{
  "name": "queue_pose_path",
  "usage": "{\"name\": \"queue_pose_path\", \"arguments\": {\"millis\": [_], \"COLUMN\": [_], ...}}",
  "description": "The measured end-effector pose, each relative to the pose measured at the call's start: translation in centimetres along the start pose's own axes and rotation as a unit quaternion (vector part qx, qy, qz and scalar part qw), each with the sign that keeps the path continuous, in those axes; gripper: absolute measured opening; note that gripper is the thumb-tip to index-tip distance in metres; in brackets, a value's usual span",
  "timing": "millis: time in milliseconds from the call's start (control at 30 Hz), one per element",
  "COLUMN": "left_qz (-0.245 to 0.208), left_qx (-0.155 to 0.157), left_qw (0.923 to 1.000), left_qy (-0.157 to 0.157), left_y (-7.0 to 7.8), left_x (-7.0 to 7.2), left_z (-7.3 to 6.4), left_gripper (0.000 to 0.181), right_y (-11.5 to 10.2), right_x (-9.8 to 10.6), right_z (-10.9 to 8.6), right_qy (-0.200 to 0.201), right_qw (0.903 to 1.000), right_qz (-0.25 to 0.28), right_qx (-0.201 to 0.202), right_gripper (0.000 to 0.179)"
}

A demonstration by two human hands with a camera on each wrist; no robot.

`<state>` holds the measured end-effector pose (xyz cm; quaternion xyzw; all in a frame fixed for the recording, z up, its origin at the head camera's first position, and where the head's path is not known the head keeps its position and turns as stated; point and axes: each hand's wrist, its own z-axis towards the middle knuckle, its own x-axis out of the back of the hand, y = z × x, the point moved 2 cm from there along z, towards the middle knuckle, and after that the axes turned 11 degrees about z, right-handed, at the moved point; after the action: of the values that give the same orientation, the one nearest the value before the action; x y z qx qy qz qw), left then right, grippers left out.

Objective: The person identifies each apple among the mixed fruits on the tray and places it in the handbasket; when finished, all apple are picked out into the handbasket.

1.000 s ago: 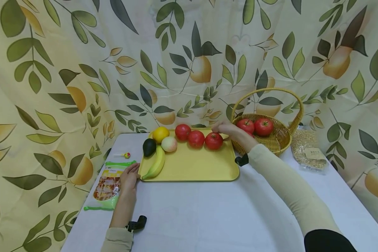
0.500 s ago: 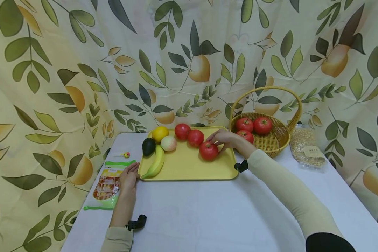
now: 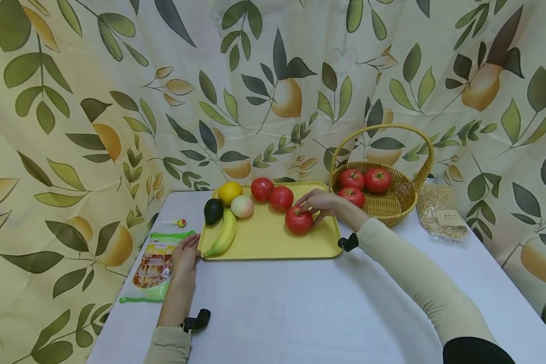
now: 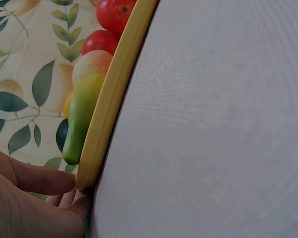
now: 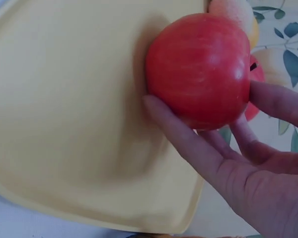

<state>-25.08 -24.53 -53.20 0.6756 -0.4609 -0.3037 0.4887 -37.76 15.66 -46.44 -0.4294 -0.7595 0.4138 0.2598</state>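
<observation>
- Okay, right hand (image 3: 324,201) has fingers curled round a round red tomato (image 3: 298,222), over the right half of a yellow rectangular tray (image 3: 255,242);
- left hand (image 3: 185,254) pinches its near left corner;

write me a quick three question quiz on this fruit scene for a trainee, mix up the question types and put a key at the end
1. True or false: the left hand is holding the banana.
2. What colour is the fruit in the right hand? (a) yellow (b) green (c) red
3. How many round fruits show inside the wicker basket?

Key:
1. False; it touches the yellow tray at its edge.
2. c
3. Three
</observation>
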Motion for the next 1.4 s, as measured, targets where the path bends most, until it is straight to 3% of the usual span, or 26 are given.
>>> {"name": "queue_pose_path", "arguments": {"millis": [267, 733, 1400], "left_qz": [-0.003, -0.001, 0.004], "left_qx": [0.0, -0.013, -0.001], "left_qw": [1.0, 0.9998, 1.0], "left_qy": [0.001, -0.014, -0.002], "left_y": [0.0, 0.2, 0.0], "left_x": [-0.1, 0.2, 0.1], "left_z": [0.0, -0.2, 0.1], "left_gripper": [0.075, 0.074, 0.073], "right_y": [-0.2, -1.8, -3.6], "right_x": [-0.1, -0.1, 2.6], "right_z": [-0.4, -2.8, -6.1], "right_qy": [0.008, 0.007, 0.013], "right_qw": [0.9999, 0.9996, 0.9972], "right_qz": [-0.006, -0.007, -0.038], "right_qx": [0.006, 0.028, 0.063], "right_gripper": [0.046, 0.045, 0.045]}}
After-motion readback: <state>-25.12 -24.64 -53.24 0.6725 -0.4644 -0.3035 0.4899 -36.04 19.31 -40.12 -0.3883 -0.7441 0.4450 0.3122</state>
